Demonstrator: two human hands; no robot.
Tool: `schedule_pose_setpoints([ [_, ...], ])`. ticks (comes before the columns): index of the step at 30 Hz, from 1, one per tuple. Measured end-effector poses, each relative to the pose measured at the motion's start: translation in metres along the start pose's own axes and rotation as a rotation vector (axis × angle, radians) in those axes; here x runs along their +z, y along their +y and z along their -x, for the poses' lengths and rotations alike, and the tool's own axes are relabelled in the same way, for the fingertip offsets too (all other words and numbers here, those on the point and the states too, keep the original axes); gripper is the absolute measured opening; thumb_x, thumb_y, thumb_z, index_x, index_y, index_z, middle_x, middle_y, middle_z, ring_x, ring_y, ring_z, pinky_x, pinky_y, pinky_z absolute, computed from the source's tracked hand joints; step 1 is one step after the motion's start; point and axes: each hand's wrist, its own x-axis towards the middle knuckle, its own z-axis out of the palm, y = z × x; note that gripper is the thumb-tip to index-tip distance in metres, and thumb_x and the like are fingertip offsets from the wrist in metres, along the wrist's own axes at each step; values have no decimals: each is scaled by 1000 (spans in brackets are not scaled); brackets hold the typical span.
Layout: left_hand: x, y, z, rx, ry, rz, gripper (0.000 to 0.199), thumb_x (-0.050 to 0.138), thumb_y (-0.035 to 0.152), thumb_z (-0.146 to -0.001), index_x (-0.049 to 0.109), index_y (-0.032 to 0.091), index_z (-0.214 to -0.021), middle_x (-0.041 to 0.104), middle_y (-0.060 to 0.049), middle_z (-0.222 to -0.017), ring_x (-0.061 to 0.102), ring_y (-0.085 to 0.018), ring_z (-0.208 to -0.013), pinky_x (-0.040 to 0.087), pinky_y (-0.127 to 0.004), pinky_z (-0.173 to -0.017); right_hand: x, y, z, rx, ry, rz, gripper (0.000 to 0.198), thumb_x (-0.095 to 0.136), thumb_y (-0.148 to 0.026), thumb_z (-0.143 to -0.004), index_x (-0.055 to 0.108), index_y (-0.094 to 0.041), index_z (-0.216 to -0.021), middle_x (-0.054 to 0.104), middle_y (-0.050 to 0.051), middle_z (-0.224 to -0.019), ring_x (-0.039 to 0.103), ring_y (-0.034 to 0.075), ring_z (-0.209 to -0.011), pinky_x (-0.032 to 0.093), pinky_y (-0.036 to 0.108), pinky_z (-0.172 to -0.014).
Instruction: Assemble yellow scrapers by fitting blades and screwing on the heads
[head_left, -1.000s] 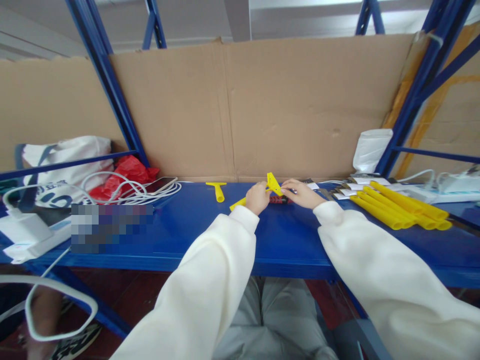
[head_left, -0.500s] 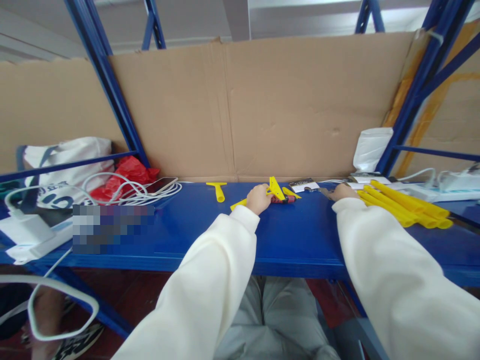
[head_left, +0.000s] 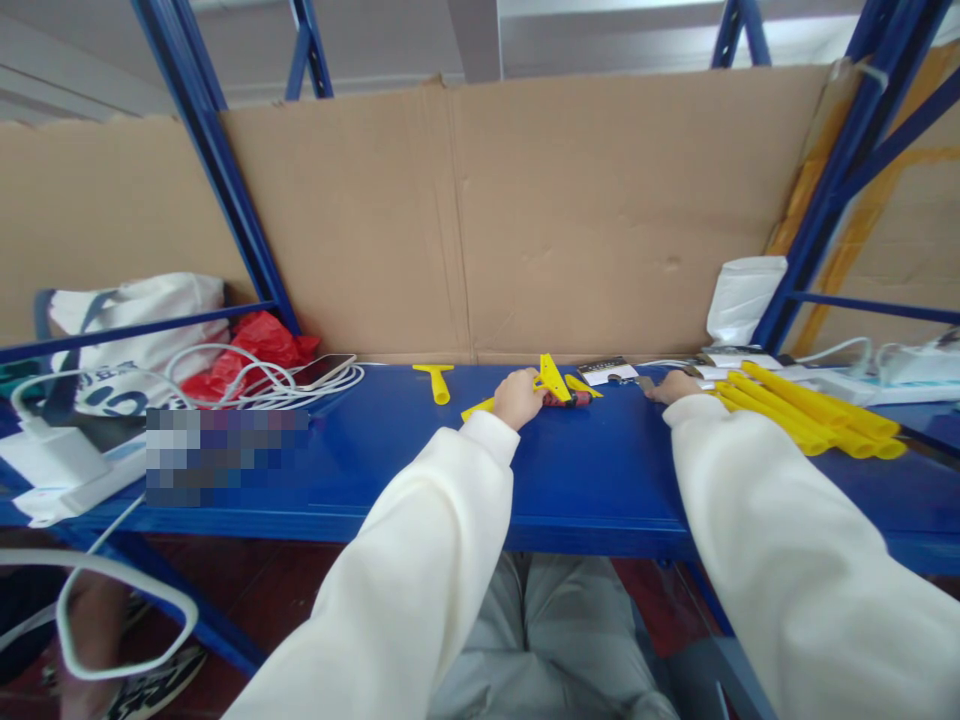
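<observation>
My left hand (head_left: 519, 398) is closed around a yellow T-shaped scraper-like tool; its flat, holed head (head_left: 553, 379) stands up past my fingers, and the handle end (head_left: 477, 409) shows on the other side. Just beyond lie a red and black object (head_left: 579, 398) and a flat yellow piece (head_left: 582, 385). Over to the right, my right hand (head_left: 676, 387) rests low at the tabletop with its fingers drawn together. A small greyish metal-looking piece (head_left: 646, 383) is at its fingertips; whether the fingers grip it is hard to see. A second yellow T-shaped tool (head_left: 439, 385) lies left of my left hand.
Several yellow tubes (head_left: 821, 410) lie right of my right hand on the blue table (head_left: 592, 480). A black and white card (head_left: 606, 371) sits near the cardboard wall (head_left: 570, 220). White cables (head_left: 322, 385), a red plastic bag (head_left: 259, 350) and power strips occupy the sides.
My right hand has shifted slightly left, and the greyish piece at its fingertips appears a little further left too. My left hand and the yellow tool have stayed in place.
</observation>
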Motion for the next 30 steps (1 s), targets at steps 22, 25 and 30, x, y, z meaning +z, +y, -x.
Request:
schedule_pose_setpoints([
  [22,1,-1,-1,3,-1,-11,29,58,28,-88,66,21,-115,70,-9,-118,63,-23,-113,48,-29,-93,-9,-20,14,83,-132,66,30,67,-23,-73,72,-3,-95,71,23,-97,68,28,-90,50,30,-67],
  [25,1,-1,-1,-6,-3,-7,28,59,28,-88,66,21,-114,70,-9,-117,63,-22,-113,48,-29,-93,-10,-20,10,89,-92,59,24,64,-24,-75,72,-5,-87,70,22,-98,68,29,-95,50,29,-69],
  [30,0,-1,-1,-10,-6,-7,29,59,27,-88,66,21,-115,69,-9,-118,63,-22,-113,48,-29,-93,-19,-29,14,82,-21,-38,19,60,-27,-79,68,-12,-69,70,15,-83,68,26,-87,49,29,-69],
])
